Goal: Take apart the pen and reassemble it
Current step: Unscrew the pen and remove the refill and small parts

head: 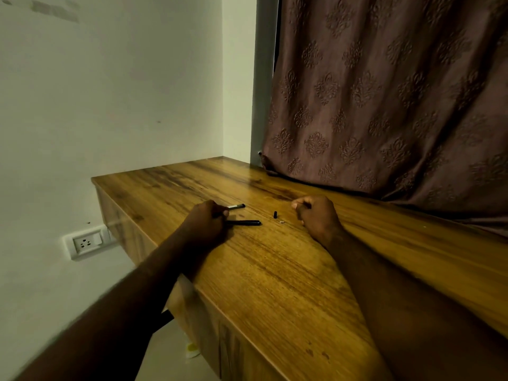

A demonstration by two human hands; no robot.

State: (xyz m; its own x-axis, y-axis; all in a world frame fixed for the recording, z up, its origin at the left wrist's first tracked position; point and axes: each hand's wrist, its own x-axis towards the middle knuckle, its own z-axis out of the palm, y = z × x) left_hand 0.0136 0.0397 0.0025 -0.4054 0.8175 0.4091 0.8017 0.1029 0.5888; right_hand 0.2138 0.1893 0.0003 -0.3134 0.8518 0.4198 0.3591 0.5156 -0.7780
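The pen lies in pieces on the wooden table [275, 270]. My left hand [204, 224] rests on the table with its fingers closed on a thin pen part [237, 206] whose dark tip sticks out to the right. A long black pen barrel [244, 223] lies flat just right of that hand, touching or almost touching it. Further right a small black cap piece [275, 214] stands alone, and a tiny silver piece [281, 221] lies beside it. My right hand [316, 215] rests curled on the table to the right of these; nothing shows in it.
A brown patterned curtain [384, 105] hangs down onto the table's back right edge. The table's left edge [121, 215] drops off beside a white wall with a socket [85, 242]. A small yellow-and-white object [192, 350] lies on the floor below.
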